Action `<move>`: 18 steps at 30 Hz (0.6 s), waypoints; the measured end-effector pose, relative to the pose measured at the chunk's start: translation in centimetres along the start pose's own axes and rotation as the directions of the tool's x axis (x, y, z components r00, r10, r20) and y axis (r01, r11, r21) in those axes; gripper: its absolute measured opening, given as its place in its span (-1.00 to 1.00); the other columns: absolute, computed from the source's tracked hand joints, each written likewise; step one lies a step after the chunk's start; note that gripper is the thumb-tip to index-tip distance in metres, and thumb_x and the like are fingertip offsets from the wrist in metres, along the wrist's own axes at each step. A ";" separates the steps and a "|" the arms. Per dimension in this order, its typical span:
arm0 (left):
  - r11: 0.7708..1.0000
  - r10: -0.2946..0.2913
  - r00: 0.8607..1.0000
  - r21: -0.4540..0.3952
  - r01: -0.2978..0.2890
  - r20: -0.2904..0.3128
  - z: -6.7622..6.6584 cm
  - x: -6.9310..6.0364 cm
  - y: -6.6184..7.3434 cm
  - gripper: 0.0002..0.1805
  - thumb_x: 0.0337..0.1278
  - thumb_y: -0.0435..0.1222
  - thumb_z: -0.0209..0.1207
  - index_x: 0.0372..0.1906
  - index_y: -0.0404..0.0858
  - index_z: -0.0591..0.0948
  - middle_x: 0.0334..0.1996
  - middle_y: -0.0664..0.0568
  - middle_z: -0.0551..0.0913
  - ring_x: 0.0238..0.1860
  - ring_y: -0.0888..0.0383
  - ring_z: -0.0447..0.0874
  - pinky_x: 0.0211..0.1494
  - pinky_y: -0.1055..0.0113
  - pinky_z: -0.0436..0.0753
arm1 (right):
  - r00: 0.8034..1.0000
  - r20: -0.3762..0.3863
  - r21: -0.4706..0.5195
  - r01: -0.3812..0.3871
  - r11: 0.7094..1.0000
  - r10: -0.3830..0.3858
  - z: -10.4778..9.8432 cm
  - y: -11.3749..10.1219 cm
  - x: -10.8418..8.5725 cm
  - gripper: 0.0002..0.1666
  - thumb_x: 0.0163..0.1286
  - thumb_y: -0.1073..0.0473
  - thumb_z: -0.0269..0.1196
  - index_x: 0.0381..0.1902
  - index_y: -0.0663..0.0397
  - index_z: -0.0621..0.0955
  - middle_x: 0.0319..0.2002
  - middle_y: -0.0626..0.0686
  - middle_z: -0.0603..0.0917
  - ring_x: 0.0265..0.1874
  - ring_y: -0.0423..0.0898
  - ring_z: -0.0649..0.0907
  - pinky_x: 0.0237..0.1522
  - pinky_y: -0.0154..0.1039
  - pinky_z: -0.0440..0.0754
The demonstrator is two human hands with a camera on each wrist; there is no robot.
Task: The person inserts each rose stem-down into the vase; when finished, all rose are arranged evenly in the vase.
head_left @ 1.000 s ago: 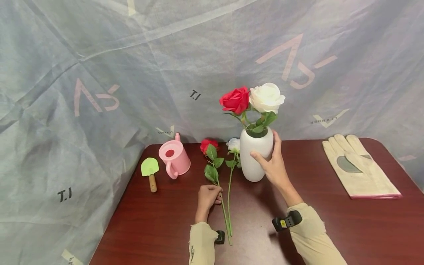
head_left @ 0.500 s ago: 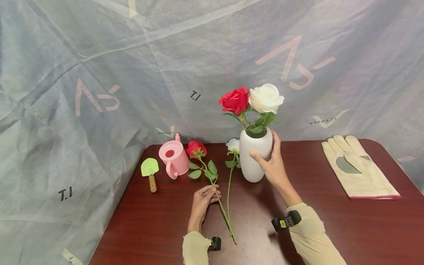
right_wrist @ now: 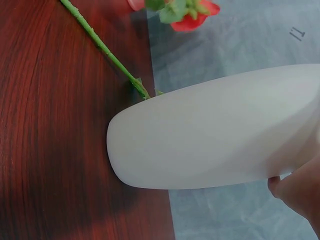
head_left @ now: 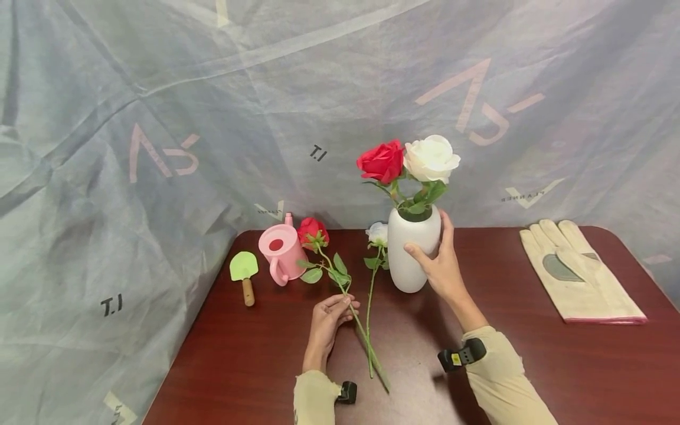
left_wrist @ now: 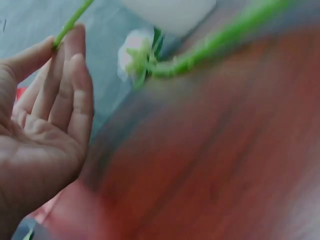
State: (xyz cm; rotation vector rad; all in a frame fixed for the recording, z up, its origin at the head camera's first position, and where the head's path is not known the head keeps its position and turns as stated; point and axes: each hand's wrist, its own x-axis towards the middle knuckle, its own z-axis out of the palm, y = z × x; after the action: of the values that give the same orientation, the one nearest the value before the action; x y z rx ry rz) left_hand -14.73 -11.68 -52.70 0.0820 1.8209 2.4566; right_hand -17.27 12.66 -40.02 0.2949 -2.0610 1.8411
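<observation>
- Vase [head_left: 411, 254], white and smooth, with full shoulders and a narrower rounded base; from my head view it stands nearly upright toward the back of the dark reddish table [head_left: 228, 366], though I can't tell whether its base touches the wood.
- From its dark mouth I see two blooms rise: a vivid red rose [head_left: 381, 161] on the left and a larger, creamy white rose [head_left: 431, 158] on the right, petals layered and spread, green leaves spilling at the rim.
- The right hand [head_left: 440, 265] grips the vase from its right side, thumb across the front and fingers curled round behind.
- The left hand [head_left: 329, 321] pinches the stem of a second red rose [head_left: 313, 232]; my left wrist view shows thumb and fingertip meeting on the thin green stalk, the remaining fingers loosely bent.
- That held flower slants up and left, its bloom next to the pink watering can [head_left: 284, 251], with toothed green leaves below the head and the bare stem end toward me.
- I make out a smaller-looking pale rose [head_left: 378, 234] just left of the vase, its long stem running toward me and crossing the held one in my view.
- Farther left lies a trowel [head_left: 245, 265], lime blade and wooden handle; well to the right, cream gloves [head_left: 581, 277] with a grey-green patch and pink hem.
</observation>
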 end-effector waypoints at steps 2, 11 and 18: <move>0.999 0.012 1.000 -0.044 -0.013 -0.011 0.9 -0.4 0.6 -0.66 0.18 -0.32 0.19 -0.15 -0.59 0.55 -0.43 -0.07 0.70 -0.40 0.14 0.69 -0.33 0.40 0.62 | 1.000 -0.002 0.000 0.006 1.000 -0.006 -0.1 0.0 0.0 0.05 0.19 0.31 0.32 0.43 0.12 -0.09 0.35 0.14 0.12 0.20 0.05 0.28 0.11 0.09 0.27; 0.961 0.093 0.991 -0.252 -0.114 -0.094 3.5 -1.6 3.6 -0.91 0.18 -0.35 0.18 -0.33 -0.32 0.61 -0.47 -0.01 0.68 -0.42 0.17 0.67 -0.36 0.45 0.58 | 1.000 -0.007 -0.008 -0.016 1.000 0.016 -0.1 0.1 -0.1 0.06 0.19 0.27 0.32 0.43 0.10 -0.11 0.35 0.14 0.11 0.20 0.09 0.29 0.10 0.13 0.29; 0.884 0.143 0.945 -0.392 -0.256 -0.295 5.0 -1.1 7.6 -0.82 0.22 -0.42 0.11 -0.43 -0.21 0.67 -0.50 0.01 0.68 -0.48 0.22 0.65 -0.42 0.51 0.56 | 1.000 -0.005 -0.011 -0.013 1.000 0.012 0.0 0.1 0.1 0.06 0.19 0.29 0.32 0.44 0.08 -0.10 0.35 0.14 0.12 0.20 0.08 0.29 0.11 0.13 0.28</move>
State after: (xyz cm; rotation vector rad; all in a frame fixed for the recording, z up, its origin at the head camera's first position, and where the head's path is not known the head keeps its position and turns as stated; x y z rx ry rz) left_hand -13.40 -9.25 -44.02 -0.0878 1.3574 3.0858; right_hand -17.36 12.68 -40.08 0.2749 -2.0737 1.8351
